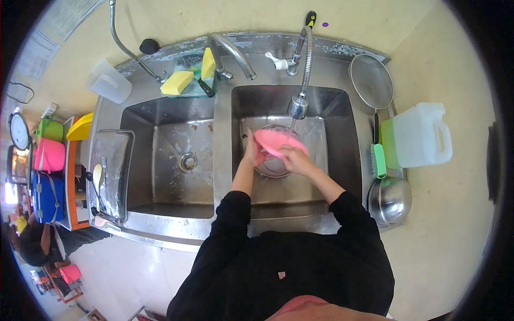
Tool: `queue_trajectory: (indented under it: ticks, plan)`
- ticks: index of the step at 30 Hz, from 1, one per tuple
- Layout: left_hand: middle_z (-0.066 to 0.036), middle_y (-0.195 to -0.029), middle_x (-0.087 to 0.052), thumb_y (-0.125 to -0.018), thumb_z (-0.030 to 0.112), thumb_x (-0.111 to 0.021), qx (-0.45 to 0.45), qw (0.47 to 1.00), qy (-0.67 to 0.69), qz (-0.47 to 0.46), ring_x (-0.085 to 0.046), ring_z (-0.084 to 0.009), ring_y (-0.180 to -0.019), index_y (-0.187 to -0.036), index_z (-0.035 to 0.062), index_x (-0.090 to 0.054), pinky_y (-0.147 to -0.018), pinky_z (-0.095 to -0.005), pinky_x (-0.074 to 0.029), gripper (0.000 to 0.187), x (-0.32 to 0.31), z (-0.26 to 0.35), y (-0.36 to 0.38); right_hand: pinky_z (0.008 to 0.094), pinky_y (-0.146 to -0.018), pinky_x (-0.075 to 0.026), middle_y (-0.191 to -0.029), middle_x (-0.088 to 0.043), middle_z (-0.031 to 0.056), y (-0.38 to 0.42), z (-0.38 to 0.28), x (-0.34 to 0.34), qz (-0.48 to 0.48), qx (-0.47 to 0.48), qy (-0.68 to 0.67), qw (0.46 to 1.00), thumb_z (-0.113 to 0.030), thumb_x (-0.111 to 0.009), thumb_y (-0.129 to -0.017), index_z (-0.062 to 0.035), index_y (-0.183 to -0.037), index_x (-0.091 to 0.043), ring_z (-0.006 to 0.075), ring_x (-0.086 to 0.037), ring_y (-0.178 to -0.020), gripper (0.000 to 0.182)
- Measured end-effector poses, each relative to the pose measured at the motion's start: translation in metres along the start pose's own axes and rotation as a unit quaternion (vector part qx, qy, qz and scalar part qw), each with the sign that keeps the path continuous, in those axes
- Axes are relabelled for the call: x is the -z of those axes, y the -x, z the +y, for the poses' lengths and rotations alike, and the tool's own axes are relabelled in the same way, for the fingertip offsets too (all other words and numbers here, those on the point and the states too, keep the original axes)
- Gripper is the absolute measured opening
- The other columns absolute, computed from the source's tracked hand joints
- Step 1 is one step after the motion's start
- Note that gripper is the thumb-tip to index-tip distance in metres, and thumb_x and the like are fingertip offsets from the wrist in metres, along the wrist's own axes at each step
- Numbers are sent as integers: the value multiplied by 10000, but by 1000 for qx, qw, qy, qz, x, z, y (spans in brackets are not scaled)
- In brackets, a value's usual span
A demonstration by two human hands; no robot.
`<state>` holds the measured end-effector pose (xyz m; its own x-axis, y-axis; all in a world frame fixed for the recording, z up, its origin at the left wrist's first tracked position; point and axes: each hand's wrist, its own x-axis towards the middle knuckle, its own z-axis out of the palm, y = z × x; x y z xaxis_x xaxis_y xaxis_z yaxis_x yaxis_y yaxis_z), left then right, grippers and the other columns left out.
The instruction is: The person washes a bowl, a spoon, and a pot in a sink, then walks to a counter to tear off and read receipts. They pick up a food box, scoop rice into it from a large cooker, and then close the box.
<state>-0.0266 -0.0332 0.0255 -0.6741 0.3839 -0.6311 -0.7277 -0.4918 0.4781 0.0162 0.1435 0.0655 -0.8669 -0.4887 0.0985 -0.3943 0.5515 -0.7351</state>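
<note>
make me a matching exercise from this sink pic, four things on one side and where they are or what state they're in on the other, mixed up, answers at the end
Things
1. pink dish
2. plastic jug
3. metal bowl
4. yellow sponges

Places and states
A. behind the left basin
B. held in the left hand and right hand
C. at the near right corner of the counter
D. part-filled with green liquid

Right pairs: 1-B, 2-D, 3-C, 4-A
</note>
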Motion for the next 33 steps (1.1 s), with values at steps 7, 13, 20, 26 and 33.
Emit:
queue_trajectory:
  ticks: [7,13,20,26,33]
  plan:
    - [-101,-1153,-529,-797,518,-528,-108,994,-32,-9,-490,-192,-1049,-1183,-39,-453,-908,-321,-363,682,14,-22,-26,305,-624,-451,-760,-621,78,-12,58,23,311,-320,-400,801,-237,-545,-830,-10,-860,-630,140,-565,-722,244]
    - [-114,-960,-599,-866,429,-471,-246,937,-82,234,-543,-163,-824,-1033,-66,-555,-761,-300,-437,529,-25,-42,-16,406,-785,-424,-935,-600,169,-46,58,-12,260,-196,32,945,-223,-527,-764,-36,-879,-626,333,-558,-867,241]
    - [-140,-1043,-577,-871,498,-381,-167,911,-7,376,-552,-239,-896,-1066,-91,-525,-781,-359,-450,637,4,-39,-38,414,-936,-336,-1265,-407,111,19,-20,-18,222,-77,322,917,-163,-491,-829,-133,-1232,-460,309,-435,-1112,405]
    - [-99,-1202,-485,-805,632,-345,-158,987,-8,30,-471,-234,-1092,-1206,55,-444,-861,-358,-441,709,-9,-82,-34,315,-689,-447,-945,-596,99,23,28,-1,334,-275,-174,884,-167,-496,-861,-36,-1110,-525,190,-571,-816,283]
    - [-154,-1162,-499,-791,424,-388,1,986,24,-164,-487,-307,-1060,-1182,-4,-426,-884,-429,-410,580,-9,-7,-12,416,-808,-406,-931,-574,135,21,-21,11,16,41,119,992,-301,-426,-873,-162,-1127,-532,314,-530,-917,308]
